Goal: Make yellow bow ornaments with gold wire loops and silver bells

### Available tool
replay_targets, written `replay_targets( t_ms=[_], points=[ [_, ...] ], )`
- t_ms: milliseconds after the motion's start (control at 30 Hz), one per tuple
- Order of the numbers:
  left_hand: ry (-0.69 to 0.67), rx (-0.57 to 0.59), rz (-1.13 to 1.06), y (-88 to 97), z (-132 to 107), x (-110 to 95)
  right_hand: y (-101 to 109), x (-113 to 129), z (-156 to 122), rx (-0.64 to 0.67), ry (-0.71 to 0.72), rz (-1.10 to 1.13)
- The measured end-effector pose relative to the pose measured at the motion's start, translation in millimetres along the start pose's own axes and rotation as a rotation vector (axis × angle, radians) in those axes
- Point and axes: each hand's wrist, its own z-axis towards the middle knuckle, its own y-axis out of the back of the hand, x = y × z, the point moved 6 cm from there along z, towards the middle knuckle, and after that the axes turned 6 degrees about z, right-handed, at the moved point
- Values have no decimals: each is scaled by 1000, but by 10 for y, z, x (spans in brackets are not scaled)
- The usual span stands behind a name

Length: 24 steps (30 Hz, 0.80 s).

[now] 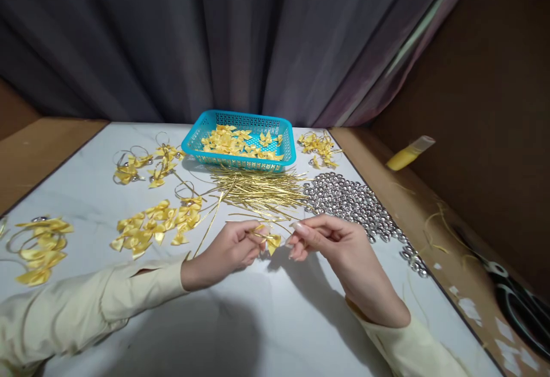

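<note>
My left hand (241, 246) pinches a yellow satin ribbon bow (273, 243) over the front of the white table. A gold cord (281, 227) runs from this bow toward my right hand (329, 239), whose thumb and fingertips are pinched together at its end. Behind both hands lies a loose pile of gold cords (258, 188). To the left, several yellow bows (146, 228) lie in a cluster. Small shiny silver beads or bells (348, 199) are spread out beyond my right hand.
A turquoise basket (292, 146) of yellow bows stands at the back. Finished-looking looped bows (148, 162) lie back left, more bows (40, 248) far left, others (320, 146) back right. Black-handled scissors (522, 314) and paper scraps (470, 310) rest at the right, below a yellow tube (408, 154).
</note>
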Motion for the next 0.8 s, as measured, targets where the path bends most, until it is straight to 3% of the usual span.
replay_targets(
  t_ms=[200, 433, 600, 800],
  points=[
    [-70, -25, 187, -13, -24, -62, 48, 97, -28, -54, 149, -46],
    [-41, 2, -2, -12, 6, -7, 2, -55, 6, -37, 11, -133],
    [-89, -82, 121, 32, 2, -62, -6, -8, -15, -71, 44, -143],
    [-144, -132, 241, 58, -26, -94, -48, -32, -51, -59, -98, -91]
  ],
)
